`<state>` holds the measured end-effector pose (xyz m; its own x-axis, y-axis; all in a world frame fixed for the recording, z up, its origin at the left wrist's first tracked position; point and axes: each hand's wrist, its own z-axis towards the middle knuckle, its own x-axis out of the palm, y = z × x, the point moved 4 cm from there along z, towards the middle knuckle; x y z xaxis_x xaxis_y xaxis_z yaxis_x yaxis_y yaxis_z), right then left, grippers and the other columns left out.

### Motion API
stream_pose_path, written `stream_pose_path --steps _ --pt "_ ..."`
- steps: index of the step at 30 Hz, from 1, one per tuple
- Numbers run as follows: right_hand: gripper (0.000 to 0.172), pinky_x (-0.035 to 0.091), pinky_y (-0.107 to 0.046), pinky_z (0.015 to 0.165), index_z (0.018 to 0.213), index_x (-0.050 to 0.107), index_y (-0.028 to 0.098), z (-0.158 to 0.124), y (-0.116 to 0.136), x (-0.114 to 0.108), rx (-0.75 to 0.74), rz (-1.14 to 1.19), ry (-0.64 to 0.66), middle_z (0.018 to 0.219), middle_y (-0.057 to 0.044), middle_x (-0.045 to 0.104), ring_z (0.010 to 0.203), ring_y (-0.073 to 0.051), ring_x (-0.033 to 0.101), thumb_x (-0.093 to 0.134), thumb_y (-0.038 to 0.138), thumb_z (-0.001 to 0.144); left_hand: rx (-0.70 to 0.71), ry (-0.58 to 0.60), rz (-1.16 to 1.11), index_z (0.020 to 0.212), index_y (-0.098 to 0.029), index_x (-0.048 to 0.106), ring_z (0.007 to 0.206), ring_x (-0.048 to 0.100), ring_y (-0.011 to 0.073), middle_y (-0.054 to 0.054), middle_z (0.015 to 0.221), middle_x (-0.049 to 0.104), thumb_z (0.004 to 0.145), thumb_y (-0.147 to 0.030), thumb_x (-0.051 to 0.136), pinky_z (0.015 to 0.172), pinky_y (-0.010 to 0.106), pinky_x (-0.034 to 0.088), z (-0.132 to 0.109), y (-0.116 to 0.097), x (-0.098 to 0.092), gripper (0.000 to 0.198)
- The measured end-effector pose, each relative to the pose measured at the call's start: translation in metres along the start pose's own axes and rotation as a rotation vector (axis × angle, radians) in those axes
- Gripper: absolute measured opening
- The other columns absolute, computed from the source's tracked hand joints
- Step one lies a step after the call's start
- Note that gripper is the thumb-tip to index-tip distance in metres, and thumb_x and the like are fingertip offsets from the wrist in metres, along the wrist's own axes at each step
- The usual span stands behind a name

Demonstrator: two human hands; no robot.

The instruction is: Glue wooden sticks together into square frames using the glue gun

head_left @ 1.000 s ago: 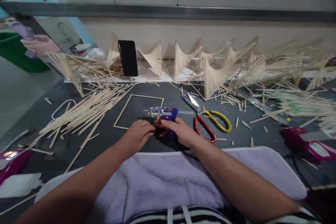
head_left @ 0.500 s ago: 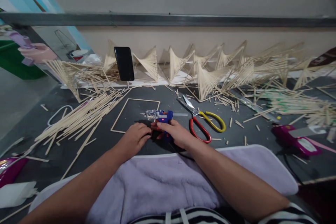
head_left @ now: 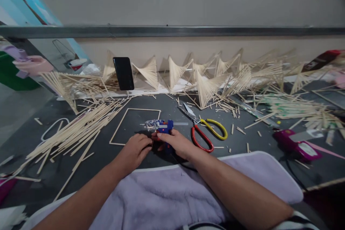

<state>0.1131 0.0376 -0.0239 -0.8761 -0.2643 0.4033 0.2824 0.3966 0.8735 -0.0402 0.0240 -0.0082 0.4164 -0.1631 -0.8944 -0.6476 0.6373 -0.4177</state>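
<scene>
A blue glue gun [head_left: 165, 126] with a foil-like wrapped nozzle and a clear stick at its back lies before me, a small red light on its side. My right hand [head_left: 176, 142] is closed round its handle. Just left of the handle, my left hand [head_left: 137, 149] has its fingers bent together near the trigger side; whatever may be between its fingertips is hidden. A thin wooden frame [head_left: 118, 126] lies flat behind my left hand, partly under the nozzle. Scissors [head_left: 198, 120] with one red and one yellow handle lie open to the right of the gun.
Loose wooden sticks [head_left: 78, 125] are heaped at the left. Twisted stick shapes [head_left: 207, 86] line the wall behind, beside a black phone [head_left: 123, 73]. A magenta device [head_left: 298, 145] sits at the right, and a lilac cloth [head_left: 172, 194] covers the near edge.
The view has tilted up and shifted slightly right, so the scene sits lower and further left. Both hands keep nearly the same pose at the glue gun.
</scene>
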Motion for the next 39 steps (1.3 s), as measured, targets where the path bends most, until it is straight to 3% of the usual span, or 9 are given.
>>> stream_pose_path --steps 18,39 --pt "0.041 0.05 -0.028 0.059 0.097 0.064 0.016 0.0033 -0.0009 0.0 -0.007 -0.032 0.021 0.099 -0.008 0.066 0.094 -0.023 0.06 0.071 0.042 0.066 0.008 0.01 -0.003 0.097 -0.021 0.057 0.086 0.051 0.0176 0.005 0.094 0.06 0.089 -0.025 0.042 0.077 0.032 0.039 0.0004 0.0067 0.0042 0.017" --pt "0.035 0.052 -0.028 0.061 0.097 0.066 0.017 -0.0045 -0.0017 0.0005 -0.004 -0.06 -0.016 0.103 -0.008 0.067 0.098 -0.024 0.06 0.07 0.037 0.068 -0.048 0.021 0.011 0.092 -0.02 0.057 0.085 0.048 0.017 0.004 0.091 0.057 0.089 -0.024 0.043 0.078 0.031 0.037 -0.0029 -0.0011 0.0001 0.015"
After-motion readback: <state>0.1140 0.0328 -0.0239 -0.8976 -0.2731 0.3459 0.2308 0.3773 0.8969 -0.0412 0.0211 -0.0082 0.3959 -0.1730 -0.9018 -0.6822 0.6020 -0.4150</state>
